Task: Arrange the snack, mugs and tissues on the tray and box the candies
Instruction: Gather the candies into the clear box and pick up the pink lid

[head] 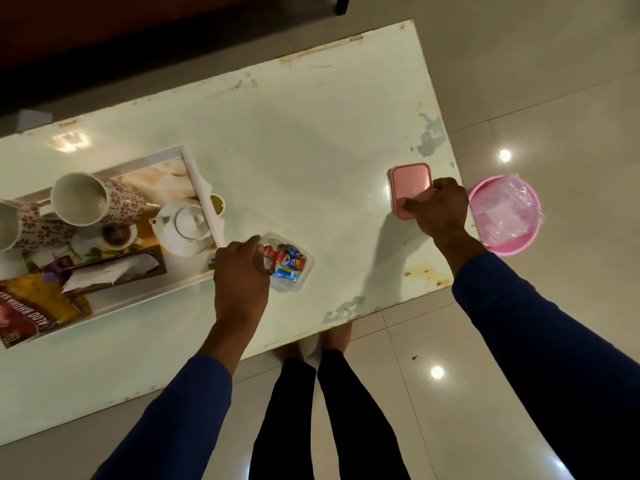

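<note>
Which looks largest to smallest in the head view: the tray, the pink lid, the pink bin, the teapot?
1. Tray, clearly the largest.
2. Pink bin, though it stands on the floor, farther from the camera, so its true size is unsure.
3. Teapot.
4. Pink lid, partly covered by the right hand; close to the teapot.

Left hand [241, 271] holds the candy box [289, 263]; right hand [438, 211] grips the pink lid [410, 185] (still on the table [294, 133]).

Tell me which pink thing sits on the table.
The pink lid under the right hand; the pink bin stands on the floor beyond the table edge.
</note>
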